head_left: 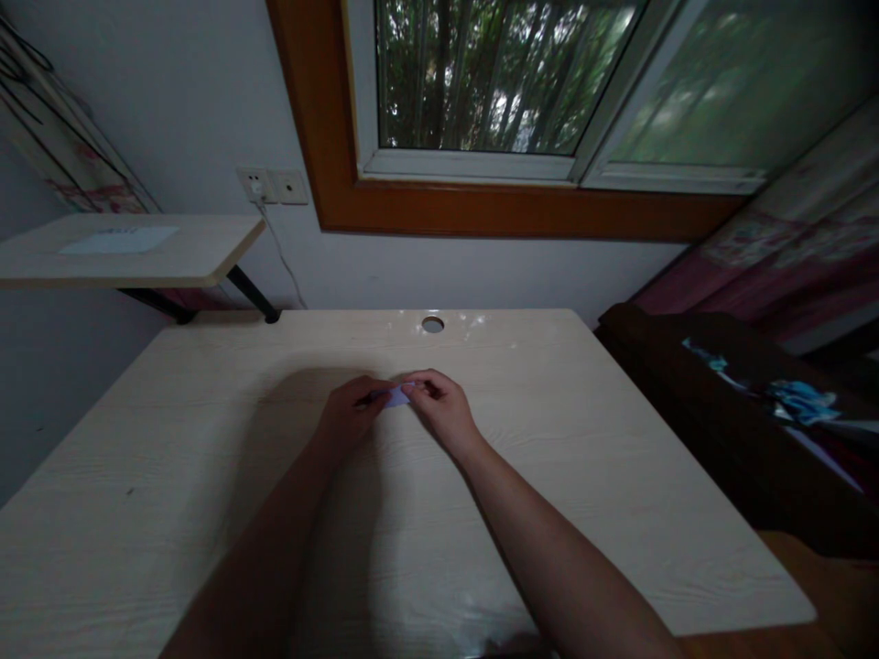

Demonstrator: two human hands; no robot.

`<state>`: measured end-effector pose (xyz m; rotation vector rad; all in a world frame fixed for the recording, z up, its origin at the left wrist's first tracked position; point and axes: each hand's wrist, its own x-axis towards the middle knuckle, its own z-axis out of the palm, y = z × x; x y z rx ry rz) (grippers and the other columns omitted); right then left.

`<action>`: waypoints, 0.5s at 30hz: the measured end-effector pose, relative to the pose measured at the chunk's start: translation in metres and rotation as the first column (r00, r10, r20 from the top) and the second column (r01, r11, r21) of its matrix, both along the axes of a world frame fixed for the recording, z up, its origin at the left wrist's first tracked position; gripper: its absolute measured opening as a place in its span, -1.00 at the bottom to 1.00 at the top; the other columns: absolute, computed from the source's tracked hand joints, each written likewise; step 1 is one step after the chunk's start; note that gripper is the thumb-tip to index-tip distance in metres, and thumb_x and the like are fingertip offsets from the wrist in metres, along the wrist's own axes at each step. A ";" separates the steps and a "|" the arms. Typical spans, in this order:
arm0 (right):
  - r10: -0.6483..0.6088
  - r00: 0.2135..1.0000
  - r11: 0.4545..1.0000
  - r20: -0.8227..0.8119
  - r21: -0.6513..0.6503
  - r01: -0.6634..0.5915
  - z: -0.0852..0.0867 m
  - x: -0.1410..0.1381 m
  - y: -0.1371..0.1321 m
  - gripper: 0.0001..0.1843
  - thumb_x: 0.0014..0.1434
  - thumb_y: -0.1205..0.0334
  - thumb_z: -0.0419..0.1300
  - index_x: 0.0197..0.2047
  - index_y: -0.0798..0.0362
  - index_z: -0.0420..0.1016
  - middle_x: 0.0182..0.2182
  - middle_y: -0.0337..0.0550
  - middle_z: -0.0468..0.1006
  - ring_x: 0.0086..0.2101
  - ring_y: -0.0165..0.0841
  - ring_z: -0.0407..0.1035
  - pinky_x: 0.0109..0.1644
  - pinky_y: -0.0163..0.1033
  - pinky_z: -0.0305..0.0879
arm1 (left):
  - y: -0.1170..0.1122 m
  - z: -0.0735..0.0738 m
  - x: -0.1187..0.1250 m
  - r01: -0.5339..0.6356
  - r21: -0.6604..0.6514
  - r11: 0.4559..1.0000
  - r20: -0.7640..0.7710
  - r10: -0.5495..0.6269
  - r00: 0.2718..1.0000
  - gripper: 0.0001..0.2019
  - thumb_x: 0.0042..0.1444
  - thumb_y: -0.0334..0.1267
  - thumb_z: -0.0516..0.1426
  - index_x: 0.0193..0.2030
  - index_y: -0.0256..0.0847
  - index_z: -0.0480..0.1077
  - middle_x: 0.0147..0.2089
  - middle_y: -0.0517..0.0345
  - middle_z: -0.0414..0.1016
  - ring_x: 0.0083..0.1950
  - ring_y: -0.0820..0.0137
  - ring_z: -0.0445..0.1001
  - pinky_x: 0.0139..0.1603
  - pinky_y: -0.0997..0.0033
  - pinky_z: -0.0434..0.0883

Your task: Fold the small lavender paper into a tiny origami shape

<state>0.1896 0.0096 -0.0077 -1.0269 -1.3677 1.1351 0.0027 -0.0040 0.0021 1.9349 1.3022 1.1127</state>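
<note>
A small pale purple piece of paper (397,395) lies between my two hands, just above the light wooden desk (206,476). My left hand (352,411) pinches its left end with curled fingers. My right hand (441,405) pinches its right end, thumb and fingers pressed together. The hands nearly touch each other over the desk's far middle. Most of the paper is hidden by my fingers.
A round cable hole (432,323) sits at the desk's far edge. A raised side shelf (124,249) with a white sheet stands at the left. A wall socket (271,186) and a window (508,82) are behind. A dark bed frame (721,412) borders the right.
</note>
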 end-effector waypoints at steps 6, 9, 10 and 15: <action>-0.006 1.000 1.000 -0.011 -0.022 0.006 0.001 0.001 0.000 -0.79 0.06 0.09 0.32 -0.27 0.03 0.59 -0.41 -0.18 0.56 -0.41 -0.37 0.38 -0.26 -0.26 0.33 | 0.001 -0.004 -0.001 -0.008 -0.021 1.000 0.007 0.008 1.000 -0.79 0.15 -0.19 0.17 -0.10 -0.09 0.56 -0.26 0.13 0.57 -0.26 0.39 0.49 -0.23 0.45 0.40; -0.010 0.999 1.000 -0.041 -0.024 0.009 -0.002 0.000 0.001 -0.80 0.04 0.10 0.34 -0.31 0.03 0.55 -0.44 -0.22 0.53 -0.44 -0.40 0.35 -0.29 -0.28 0.30 | 0.001 -0.006 -0.001 -0.027 -0.040 0.999 0.040 0.029 0.999 -0.79 0.13 -0.19 0.19 -0.11 -0.10 0.56 -0.26 0.13 0.58 -0.27 0.39 0.50 -0.25 0.45 0.41; -0.013 0.998 1.000 -0.057 -0.022 0.012 -0.003 -0.001 0.002 -0.80 0.03 0.11 0.35 -0.32 0.03 0.54 -0.45 -0.23 0.51 -0.44 -0.41 0.34 -0.30 -0.29 0.29 | 0.001 -0.006 -0.001 -0.032 -0.051 0.998 0.052 0.035 0.998 -0.79 0.12 -0.19 0.19 -0.12 -0.11 0.56 -0.26 0.13 0.58 -0.28 0.38 0.50 -0.25 0.45 0.41; -0.001 0.995 1.000 -0.099 -0.012 0.000 -0.003 -0.001 0.002 -0.80 0.04 0.14 0.35 -0.26 0.02 0.55 -0.43 -0.24 0.51 -0.42 -0.41 0.35 -0.28 -0.30 0.30 | 0.001 -0.006 -0.001 -0.050 -0.091 0.995 0.085 0.058 0.995 -0.78 0.10 -0.16 0.21 -0.14 -0.15 0.56 -0.26 0.12 0.60 -0.29 0.39 0.51 -0.25 0.46 0.43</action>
